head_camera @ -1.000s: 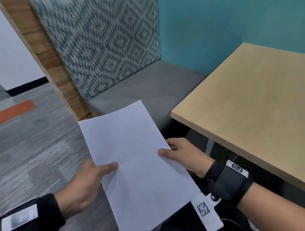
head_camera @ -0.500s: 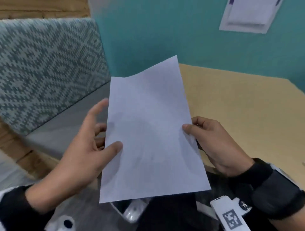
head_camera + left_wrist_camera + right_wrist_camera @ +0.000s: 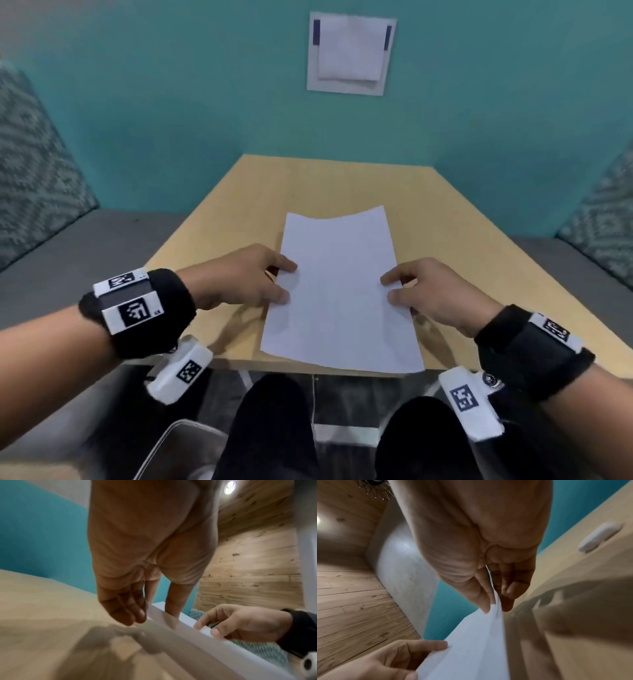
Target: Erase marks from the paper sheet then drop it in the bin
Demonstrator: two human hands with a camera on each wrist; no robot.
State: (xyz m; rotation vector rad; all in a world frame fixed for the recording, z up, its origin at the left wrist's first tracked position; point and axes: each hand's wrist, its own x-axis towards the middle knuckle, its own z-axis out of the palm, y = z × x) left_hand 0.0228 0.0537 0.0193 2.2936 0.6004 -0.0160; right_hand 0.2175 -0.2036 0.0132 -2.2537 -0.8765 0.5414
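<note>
A white paper sheet (image 3: 339,291) lies lengthwise over the near part of the wooden table (image 3: 219,219), its near edge at the table's front edge. Its top face looks almost blank. My left hand (image 3: 286,281) pinches the sheet's left edge, thumb on top. My right hand (image 3: 388,287) pinches the right edge the same way. The left wrist view shows the left hand (image 3: 155,615) at the lifted paper edge (image 3: 240,650). In the right wrist view the right hand (image 3: 496,608) nips the paper (image 3: 471,642) between thumb and fingers.
A grey container rim (image 3: 164,442) shows at the bottom left, beside my dark-clothed knees. Grey benches with patterned backs (image 3: 30,178) flank the table. A white panel (image 3: 349,54) hangs on the teal wall. A small blurred white oblong (image 3: 599,538) lies on the table.
The view swung from the floor and bench round to the table. Both hands carried the sheet from the air at the left down over the table.
</note>
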